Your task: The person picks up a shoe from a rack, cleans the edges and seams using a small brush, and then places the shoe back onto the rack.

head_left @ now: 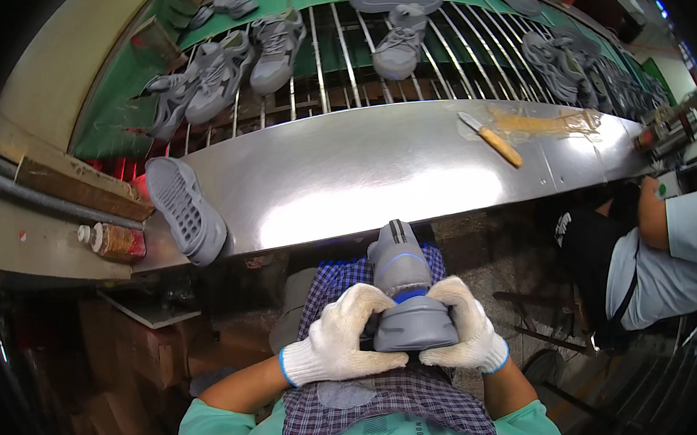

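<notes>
A grey shoe [401, 265] is held over my lap, just below the table's near edge. Its far end carries two dark stripes, and a thin blue line crosses the grey surface. A grey moulded sole end [414, 328] faces me, with a bright blue patch [410, 296] showing between it and the shoe's upper. My left hand [347, 336], in a white knit glove, grips the left side of this end. On the right side, my right hand [466, 327] wears a matching glove and grips it too. The shoe's underside is hidden.
A metal worktable [345, 175] spans the front, bearing a loose grey sole [185, 207] and a wooden-handled knife [494, 140]. Behind it, several grey shoes [279, 51] rest on a roller conveyor [331, 55]. A bottle [112, 241] stands left; a person [655, 269] sits at right.
</notes>
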